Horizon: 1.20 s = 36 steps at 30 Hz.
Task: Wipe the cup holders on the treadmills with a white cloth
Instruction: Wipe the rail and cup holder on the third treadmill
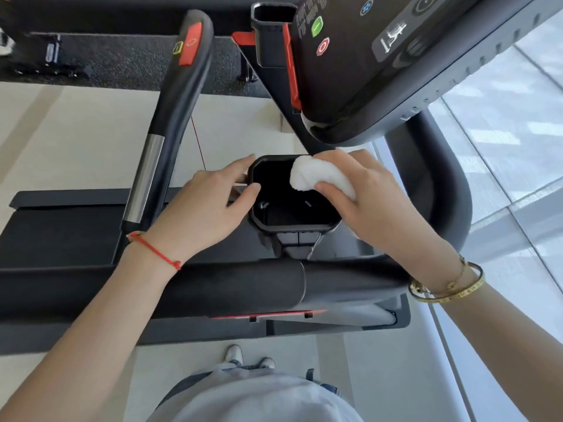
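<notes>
The right hand (362, 193) grips a bunched white cloth (320, 178), its thumb curled under the wad, and holds it over the far right corner of the black cup holder (292, 226), which sits in the middle of the treadmill just below the tilted console (396, 56). The left hand (207, 205) rests on the holder's left rim with fingers nearly straight, the thumb tip touching the inner edge and the index finger lying along the far left corner. A red string bracelet (155, 251) circles the left wrist, gold bangles (447, 287) the right. A second cup holder (274, 32) stands farther away, beside a handrail (170, 117) with a red button.
</notes>
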Tool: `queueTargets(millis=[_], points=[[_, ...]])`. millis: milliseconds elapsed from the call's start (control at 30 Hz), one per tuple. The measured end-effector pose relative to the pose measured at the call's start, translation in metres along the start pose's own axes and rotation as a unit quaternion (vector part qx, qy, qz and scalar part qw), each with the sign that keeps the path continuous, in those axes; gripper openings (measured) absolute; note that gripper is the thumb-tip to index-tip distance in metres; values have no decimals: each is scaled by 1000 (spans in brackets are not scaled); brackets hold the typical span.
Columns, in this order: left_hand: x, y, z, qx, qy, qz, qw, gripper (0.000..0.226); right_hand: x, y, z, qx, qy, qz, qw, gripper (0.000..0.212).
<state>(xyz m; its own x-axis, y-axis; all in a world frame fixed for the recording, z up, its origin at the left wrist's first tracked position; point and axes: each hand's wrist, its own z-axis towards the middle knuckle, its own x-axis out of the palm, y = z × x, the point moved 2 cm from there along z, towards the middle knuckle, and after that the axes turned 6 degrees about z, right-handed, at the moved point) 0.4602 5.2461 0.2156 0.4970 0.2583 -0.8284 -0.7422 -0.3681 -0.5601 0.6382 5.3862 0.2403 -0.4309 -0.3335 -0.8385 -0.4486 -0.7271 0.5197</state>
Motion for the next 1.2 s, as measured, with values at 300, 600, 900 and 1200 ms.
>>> queueTargets(millis=[300,600,900,1200], points=[[-13,-5,-65,5,-16,30,999,53,-3,27,-45,-46,14,-68,997,39],[-30,20,-132,-14,-109,71,991,39,16,69,-75,-159,37,-120,979,46],[-41,61,-185,-4,-203,75,976,28,66,119,-80,-190,-54,-128,972,39],[-71,142,-265,-35,-267,65,961,26,158,221,-93,-234,-89,-98,963,40]])
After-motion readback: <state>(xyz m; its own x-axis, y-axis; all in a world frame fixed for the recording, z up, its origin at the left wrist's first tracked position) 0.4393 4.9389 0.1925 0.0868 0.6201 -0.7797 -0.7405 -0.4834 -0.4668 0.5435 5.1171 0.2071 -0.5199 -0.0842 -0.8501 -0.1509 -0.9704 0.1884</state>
